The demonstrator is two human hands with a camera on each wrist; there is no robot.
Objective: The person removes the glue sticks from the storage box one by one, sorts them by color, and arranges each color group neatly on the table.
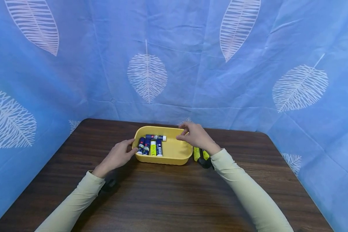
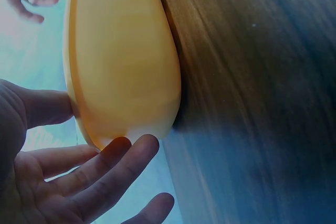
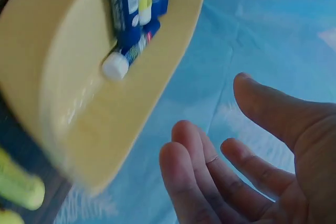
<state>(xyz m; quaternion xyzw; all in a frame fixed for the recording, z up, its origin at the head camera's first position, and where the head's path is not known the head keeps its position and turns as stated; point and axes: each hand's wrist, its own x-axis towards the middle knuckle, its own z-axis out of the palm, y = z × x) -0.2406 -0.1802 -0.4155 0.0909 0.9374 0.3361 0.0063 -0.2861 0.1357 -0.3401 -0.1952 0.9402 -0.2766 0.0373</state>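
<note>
Yellow, round-cornered plastic tray [image 1: 175, 146] sits on the dark wood-grain worktop [image 1: 159, 196]. Left hand [image 1: 119, 154]: fingers fairly straight, touching tray's left end. Right hand [image 1: 195, 135]: above right end, thumb and fingers spread, nothing held. Inside, left side: blue tubes with white caps [image 1: 159, 147], one crosswise, plus one yellow tube [image 1: 153, 149]. Yellow-green cylinders [image 1: 196, 154] lie just outside, right. Advice: brace the end lightly so it doesn't skid; pinch tubes mid-body, since they'd likely roll; clear the rim.
</note>
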